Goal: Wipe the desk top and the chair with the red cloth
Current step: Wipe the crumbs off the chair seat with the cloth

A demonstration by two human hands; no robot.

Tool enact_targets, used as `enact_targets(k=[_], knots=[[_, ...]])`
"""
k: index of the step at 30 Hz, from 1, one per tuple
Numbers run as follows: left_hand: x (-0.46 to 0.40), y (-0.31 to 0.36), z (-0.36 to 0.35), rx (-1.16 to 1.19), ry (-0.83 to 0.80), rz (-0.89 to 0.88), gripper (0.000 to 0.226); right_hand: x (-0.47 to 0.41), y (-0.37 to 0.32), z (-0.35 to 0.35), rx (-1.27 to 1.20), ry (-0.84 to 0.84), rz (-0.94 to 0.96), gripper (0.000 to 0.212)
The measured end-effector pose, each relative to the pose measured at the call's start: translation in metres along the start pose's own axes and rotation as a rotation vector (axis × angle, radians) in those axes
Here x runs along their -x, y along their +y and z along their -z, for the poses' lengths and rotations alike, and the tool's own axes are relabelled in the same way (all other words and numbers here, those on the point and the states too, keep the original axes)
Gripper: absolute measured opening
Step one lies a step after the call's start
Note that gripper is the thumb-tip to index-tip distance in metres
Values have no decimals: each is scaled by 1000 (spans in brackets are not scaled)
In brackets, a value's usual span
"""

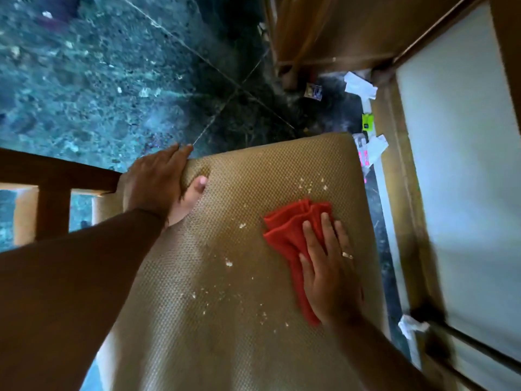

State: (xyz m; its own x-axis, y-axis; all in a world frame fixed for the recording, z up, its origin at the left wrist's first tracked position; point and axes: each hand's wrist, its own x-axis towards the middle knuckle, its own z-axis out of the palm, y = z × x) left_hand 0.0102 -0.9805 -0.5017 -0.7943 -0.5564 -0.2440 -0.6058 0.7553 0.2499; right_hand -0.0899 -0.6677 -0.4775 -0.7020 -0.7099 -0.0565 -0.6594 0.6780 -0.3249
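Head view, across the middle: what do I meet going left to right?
Dark wooden chair frame → left hand gripping the seat edge → tan woven chair seat with pale crumbs → folded red cloth → right hand pressing flat on it → white panel.

Seat [225, 277] lies open between left hand [158, 182] and red cloth [290, 235]; crumbs [228, 262] scattered there.

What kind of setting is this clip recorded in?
Probably a room in a home or small office: a cushioned wooden chair strewn with crumbs, a polished stone-tile floor with paper litter, and wooden furniture with a pale panel alongside.
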Motion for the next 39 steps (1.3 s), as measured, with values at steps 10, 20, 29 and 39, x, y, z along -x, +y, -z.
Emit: enact_targets(k=[10,20,29,39], knots=[[-4,-5,-17,8,54,-52,74,-136,29,24,-48,54,-185,52],[-4,-5,-16,-55,52,-44,72,-2,-93,-19,199,-376,293,30],[-5,-7,-16,-46,54,-58,70,-29,-7,44,-214,-7,50,39],[-3,-5,-12,-54,102,-75,70,-85,10,-1,-105,-9,26,43]])
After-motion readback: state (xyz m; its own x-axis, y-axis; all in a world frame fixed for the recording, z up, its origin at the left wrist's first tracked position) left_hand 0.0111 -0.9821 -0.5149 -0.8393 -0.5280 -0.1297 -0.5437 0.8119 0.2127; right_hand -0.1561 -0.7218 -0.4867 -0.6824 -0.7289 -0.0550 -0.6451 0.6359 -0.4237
